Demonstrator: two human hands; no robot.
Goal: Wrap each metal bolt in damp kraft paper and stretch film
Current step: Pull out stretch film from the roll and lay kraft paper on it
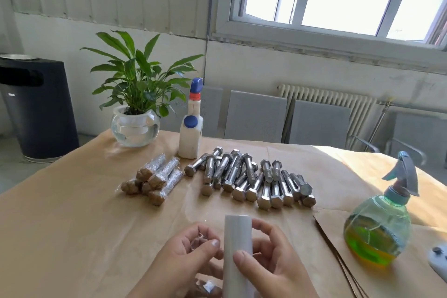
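Note:
A roll of stretch film [238, 244] stands upright at the bottom centre. My right hand [268, 256] grips its side, thumb on the front. My left hand [191, 251] pinches a crumpled bit of clear film beside the roll. Below my hands lies a paper-wrapped bolt [208, 288], partly hidden. A pile of bare metal bolts [251, 181] lies mid-table. Left of it sits a heap of wrapped bolts [154, 179] in kraft paper and film. Kraft paper sheets [338, 237] are stacked at the right.
A green spray bottle [379, 225] stands at the right. A white bottle with a blue cap [191, 128] and a potted plant in a glass bowl [135, 126] stand at the far edge. A white object [439, 261] lies at the right border. Chairs stand behind the table.

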